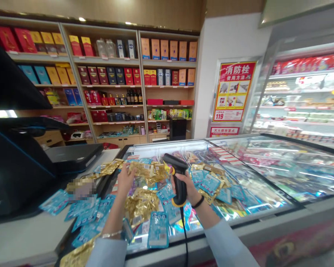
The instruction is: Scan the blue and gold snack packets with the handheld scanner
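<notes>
My right hand [189, 189] is wrapped round the grip of a black and yellow barcode scanner [180, 185], its head tilted toward the left and its cord hanging down over the glass. My left hand [125, 180] is closed at the left edge of a gold foil packet [141, 170] with a printed label; the fingertips are partly hidden. Below the scanner and between my arms lie more gold packets [140, 207] in a heap, and a blue packet [158, 230] rests flat near the freezer's front edge. Another mixed pile of blue and gold packets [210, 183] sits right of my right hand.
A glass-topped chest freezer [263, 174] stretches to the right. Blue packets [85, 215] spread over the white counter [19, 237] at left, beside a black checkout terminal [13, 170]. Behind stand shelves of boxed goods [115, 76] and a lit display fridge [306, 96].
</notes>
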